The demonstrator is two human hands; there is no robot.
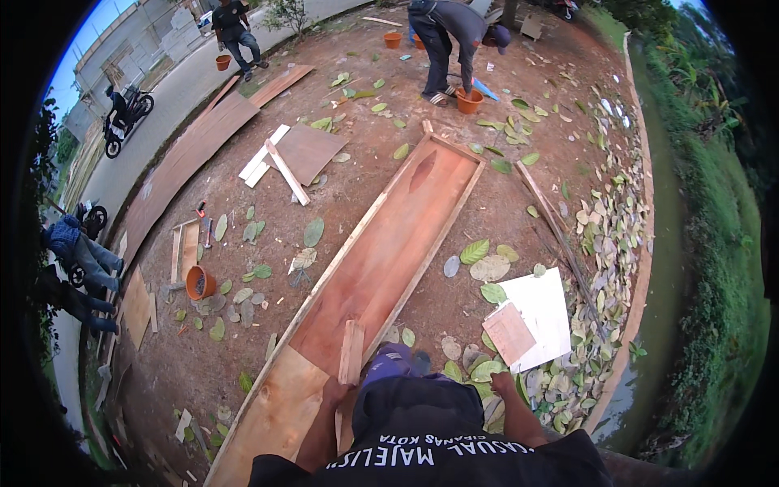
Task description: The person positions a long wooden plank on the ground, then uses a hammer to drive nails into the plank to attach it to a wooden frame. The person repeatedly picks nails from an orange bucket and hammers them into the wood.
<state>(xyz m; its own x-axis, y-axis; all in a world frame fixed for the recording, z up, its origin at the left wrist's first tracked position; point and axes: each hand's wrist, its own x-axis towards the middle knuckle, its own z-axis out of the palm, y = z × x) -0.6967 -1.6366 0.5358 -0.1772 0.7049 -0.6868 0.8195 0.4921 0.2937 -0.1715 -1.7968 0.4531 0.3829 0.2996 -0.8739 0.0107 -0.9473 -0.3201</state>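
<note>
A long, shallow wooden tray-like frame (389,243) lies slantwise on the ground, with reddish plywood inside and pale battens along its edges. My left hand (334,393) is closed at the near end of a short wooden block (351,351), which lies over the near part of the frame. My arm and shirt hide some of the wood below it. My right hand (504,385) hangs apart from the frame on the right, its fingers curled. Whatever it may hold is too small to see. Close beyond it, a small plywood square (510,334) rests on a white sheet (548,312).
An orange bucket (200,282), a hammer (208,234) and a small wooden frame (185,250) lie left. Plywood sheets (191,154) border the road. A person (462,40) bends over another bucket (469,101) ahead. Leaves (600,268) and a water channel (661,260) lie right.
</note>
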